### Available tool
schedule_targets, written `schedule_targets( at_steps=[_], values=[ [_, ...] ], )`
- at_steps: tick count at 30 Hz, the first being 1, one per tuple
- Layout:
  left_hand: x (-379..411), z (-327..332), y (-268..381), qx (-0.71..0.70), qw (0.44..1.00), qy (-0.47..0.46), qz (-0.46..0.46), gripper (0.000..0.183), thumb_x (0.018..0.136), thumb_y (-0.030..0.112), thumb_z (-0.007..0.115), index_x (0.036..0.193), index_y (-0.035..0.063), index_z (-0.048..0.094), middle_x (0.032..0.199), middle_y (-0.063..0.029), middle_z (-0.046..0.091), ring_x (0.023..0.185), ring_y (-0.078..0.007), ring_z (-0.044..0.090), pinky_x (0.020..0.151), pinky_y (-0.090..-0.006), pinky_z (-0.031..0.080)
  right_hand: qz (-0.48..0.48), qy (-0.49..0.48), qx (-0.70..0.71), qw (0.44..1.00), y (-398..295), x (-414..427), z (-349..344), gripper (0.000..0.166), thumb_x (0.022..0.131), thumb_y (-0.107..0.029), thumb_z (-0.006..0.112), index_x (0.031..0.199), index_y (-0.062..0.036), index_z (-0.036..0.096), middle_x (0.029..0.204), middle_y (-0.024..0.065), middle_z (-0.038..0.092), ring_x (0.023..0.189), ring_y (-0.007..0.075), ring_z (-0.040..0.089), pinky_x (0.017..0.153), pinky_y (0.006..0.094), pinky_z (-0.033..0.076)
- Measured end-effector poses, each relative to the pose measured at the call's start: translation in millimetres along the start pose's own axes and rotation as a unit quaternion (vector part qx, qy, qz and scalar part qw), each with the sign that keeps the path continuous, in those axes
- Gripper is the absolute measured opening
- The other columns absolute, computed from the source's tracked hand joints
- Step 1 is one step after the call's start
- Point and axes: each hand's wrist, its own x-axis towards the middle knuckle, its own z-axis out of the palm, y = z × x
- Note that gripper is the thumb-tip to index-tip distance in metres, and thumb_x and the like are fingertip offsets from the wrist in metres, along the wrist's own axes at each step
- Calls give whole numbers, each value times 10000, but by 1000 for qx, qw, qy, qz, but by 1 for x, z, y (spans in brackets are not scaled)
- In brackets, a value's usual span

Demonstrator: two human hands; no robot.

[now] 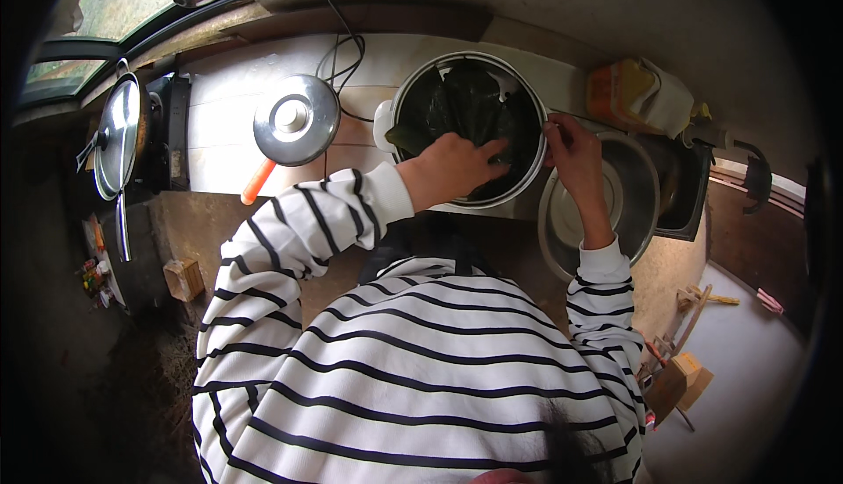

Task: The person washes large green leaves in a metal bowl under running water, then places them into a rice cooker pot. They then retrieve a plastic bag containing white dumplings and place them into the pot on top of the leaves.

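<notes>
A round pot (535, 99) with a pale rim and a white side handle stands on the tiled counter before me. Large dark green leaves (471, 99) fill its inside, and a leaf tip leans over the rim at the left. My left hand (451, 167) reaches over the near rim, fingers spread and touching the leaves; its fingertips are partly lost in the dark interior. At the pot's right side, my right hand (574, 151) grips the edge between thumb and fingers. Under that forearm sits a wide metal basin (635, 188).
Left of the pot, a lidded saucepan (296, 125) with an orange handle rests near a black cable (361, 56). A lidded pan (122, 135) stands farther left. An orange and yellow container (612, 92) is at the back right, beside a dark sink (681, 188).
</notes>
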Motion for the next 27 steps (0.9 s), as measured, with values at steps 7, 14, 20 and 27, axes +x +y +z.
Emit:
schedule_targets(
  at_steps=[7, 14, 20, 27],
  values=[
    [-59, -128, -57, -45, 988, 48, -141, 548, 764, -1, 615, 1291, 145, 643, 1368, -50, 614, 964, -335, 691, 828, -419, 556, -226, 52, -79, 970, -28, -17, 3, 218, 916, -44, 636, 1131, -45, 669, 1003, 138, 667, 845, 289, 679, 740, 389, 558],
    [-52, -107, -44, 65, 995, -60, -55, 362, 837, 16, 587, 1155, 134, 714, 1207, -37, 689, 875, -283, 724, 737, -391, 576, -273, -81, -201, 937, -21, -13, 65, 437, 810, -53, 700, 1238, -123, 650, 1326, 90, 564, 1168, 289, 574, 822, 411, 559],
    [-43, -75, -60, 168, 970, -173, -9, 229, 832, 43, 605, 1014, 126, 718, 1025, -38, 707, 821, -251, 731, 679, -367, 573, -289, -83, -295, 907, -6, -12, 75, 476, 787, -123, 726, 1256, -159, 655, 1398, 87, 527, 1210, 276, 530, 837, 422, 538],
    [-32, -80, -68, 155, 974, -163, -14, 94, 811, 76, 645, 771, 101, 727, 823, -86, 718, 813, -274, 730, 681, -371, 561, -285, -66, -324, 900, 1, -13, 80, 455, 804, -140, 683, 1258, -161, 650, 1414, 90, 509, 1214, 272, 522, 828, 429, 536]
  ],
)
